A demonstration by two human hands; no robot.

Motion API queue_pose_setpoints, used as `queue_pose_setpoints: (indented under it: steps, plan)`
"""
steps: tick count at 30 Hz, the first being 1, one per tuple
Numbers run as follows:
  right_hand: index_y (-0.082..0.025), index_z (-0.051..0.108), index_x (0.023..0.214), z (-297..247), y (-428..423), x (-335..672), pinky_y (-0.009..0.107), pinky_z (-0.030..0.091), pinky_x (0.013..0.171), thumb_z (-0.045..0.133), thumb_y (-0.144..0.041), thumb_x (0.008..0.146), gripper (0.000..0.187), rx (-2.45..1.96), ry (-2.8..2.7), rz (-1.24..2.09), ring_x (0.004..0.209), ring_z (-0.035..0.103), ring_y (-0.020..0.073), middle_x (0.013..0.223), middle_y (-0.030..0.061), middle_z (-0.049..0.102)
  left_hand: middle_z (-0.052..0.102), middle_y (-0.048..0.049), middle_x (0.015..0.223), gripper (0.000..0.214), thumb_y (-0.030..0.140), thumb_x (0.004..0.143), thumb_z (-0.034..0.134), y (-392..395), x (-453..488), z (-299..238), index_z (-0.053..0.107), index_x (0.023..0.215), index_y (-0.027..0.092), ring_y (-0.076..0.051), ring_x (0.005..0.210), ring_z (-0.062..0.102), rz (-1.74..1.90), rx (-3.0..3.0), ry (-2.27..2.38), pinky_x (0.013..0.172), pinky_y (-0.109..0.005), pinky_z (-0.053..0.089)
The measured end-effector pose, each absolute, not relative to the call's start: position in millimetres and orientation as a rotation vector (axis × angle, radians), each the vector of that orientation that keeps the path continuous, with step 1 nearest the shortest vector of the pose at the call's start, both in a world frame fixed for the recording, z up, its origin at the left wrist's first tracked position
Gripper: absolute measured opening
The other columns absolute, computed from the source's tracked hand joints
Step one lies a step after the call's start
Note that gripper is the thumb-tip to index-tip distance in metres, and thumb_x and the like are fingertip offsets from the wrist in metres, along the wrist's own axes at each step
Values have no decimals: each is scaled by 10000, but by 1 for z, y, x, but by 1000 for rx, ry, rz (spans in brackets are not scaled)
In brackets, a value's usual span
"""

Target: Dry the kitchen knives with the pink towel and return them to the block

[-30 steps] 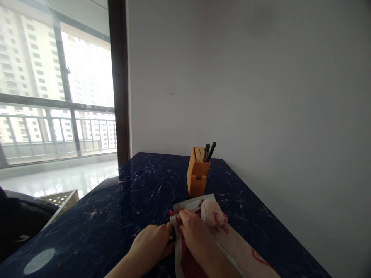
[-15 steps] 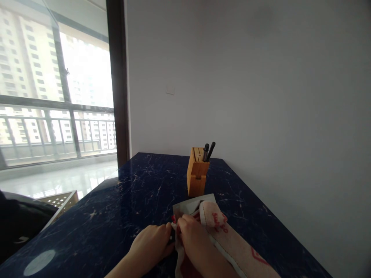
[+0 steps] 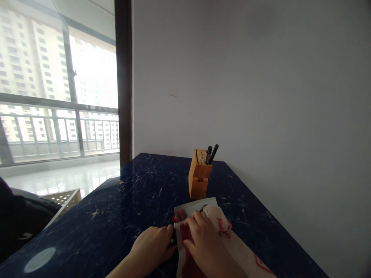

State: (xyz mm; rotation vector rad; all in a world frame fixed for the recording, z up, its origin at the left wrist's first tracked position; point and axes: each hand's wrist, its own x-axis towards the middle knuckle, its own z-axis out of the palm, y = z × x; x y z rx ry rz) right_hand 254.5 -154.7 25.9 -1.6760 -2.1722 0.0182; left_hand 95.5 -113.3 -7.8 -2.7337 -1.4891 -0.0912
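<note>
Left hand (image 3: 152, 245) curled shut on a small black handle (image 3: 173, 238), maybe a knife; right hand (image 3: 201, 241) lies on a floppy red-and-white towel (image 3: 234, 243), can't tell if gripping, soft enough to pinch by the hem.

Home interior, apartment kitchen corner, wooden knife block (image 3: 198, 179) on dark marble counter (image 3: 110, 208), wall switch (image 3: 173, 91) on plain wall (image 3: 246, 77), glazed balcony with railing (image 3: 58, 133), high-rise towers (image 3: 20, 50) outside
</note>
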Motion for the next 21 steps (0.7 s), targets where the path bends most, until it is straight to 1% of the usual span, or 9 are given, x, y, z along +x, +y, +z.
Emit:
queue_pose_setpoints:
  steps: [2, 3, 5, 7, 9, 14, 17, 19, 21]
  plan:
    - [-200, 562, 933, 18, -159, 260, 325, 387, 762, 639, -233, 639, 306, -1677, -2331, -25, 918, 522, 236, 998, 54, 576, 687, -114, 816, 278, 332, 772, 452, -113, 96, -8, 572, 960, 165, -298, 723, 656, -96, -2733, -1502, 607, -386, 509]
    - [-195, 569, 918, 10, -160, 264, 318, 393, 709, 642, -252, 636, 298, -1662, -2456, -50, 854, 547, 235, 945, 55, 601, 686, -114, 820, 284, 336, 772, 451, -112, 95, -9, 570, 968, 168, -295, 731, 655, -95, -2732, -1510, 614, -382, 507]
    - [-222, 584, 862, -9, -160, 271, 284, 368, 620, 539, -189, 730, 144, -1617, -2582, -175, 744, 574, 199, 800, 22, 637, 683, -112, 825, 291, 353, 770, 451, -111, 95, -11, 571, 966, 174, -289, 747, 653, -95, -2737, -1520, 628, -371, 503]
    - [-253, 580, 883, -24, -159, 278, 275, 336, 577, 481, -163, 772, 174, -1627, -2585, -278, 716, 583, 188, 784, 1, 651, 682, -107, 829, 290, 361, 766, 449, -110, 94, -13, 571, 959, 182, -288, 753, 651, -105, -2750, -1516, 630, -367, 501]
    - [-259, 582, 850, -27, -159, 283, 278, 311, 558, 484, -178, 769, 152, -1658, -2614, -269, 713, 583, 195, 774, -3, 655, 683, -102, 829, 295, 362, 767, 439, -109, 93, -15, 565, 969, 189, -293, 747, 651, -122, -2761, -1507, 618, -372, 500]
    - [-252, 589, 867, -1, -164, 294, 318, 315, 633, 469, -213, 759, 165, -1813, -2638, -154, 807, 568, 241, 870, 23, 656, 680, -105, 816, 315, 413, 776, 421, -110, 93, -15, 571, 940, 189, -295, 748, 649, -128, -2746, -1542, 607, -364, 494]
    - [-254, 600, 893, 8, -165, 301, 340, 316, 707, 497, -202, 726, 203, -1860, -2580, -84, 836, 548, 240, 883, 26, 654, 678, -102, 803, 318, 434, 781, 411, -111, 94, -14, 574, 905, 190, -294, 739, 649, -119, -2733, -1572, 602, -360, 489]
    - [-260, 604, 917, 9, -163, 308, 355, 309, 757, 491, -190, 729, 230, -1864, -2525, -102, 857, 533, 236, 889, 28, 650, 677, -101, 803, 326, 443, 786, 400, -111, 94, -14, 571, 899, 189, -290, 734, 649, -127, -2725, -1590, 598, -354, 487]
    - [-268, 604, 935, 8, -158, 317, 377, 289, 815, 436, -137, 755, 279, -1868, -2450, -172, 887, 519, 229, 916, 25, 641, 676, -98, 799, 337, 453, 794, 383, -111, 93, -14, 569, 895, 190, -289, 727, 649, -147, -2722, -1600, 593, -356, 487]
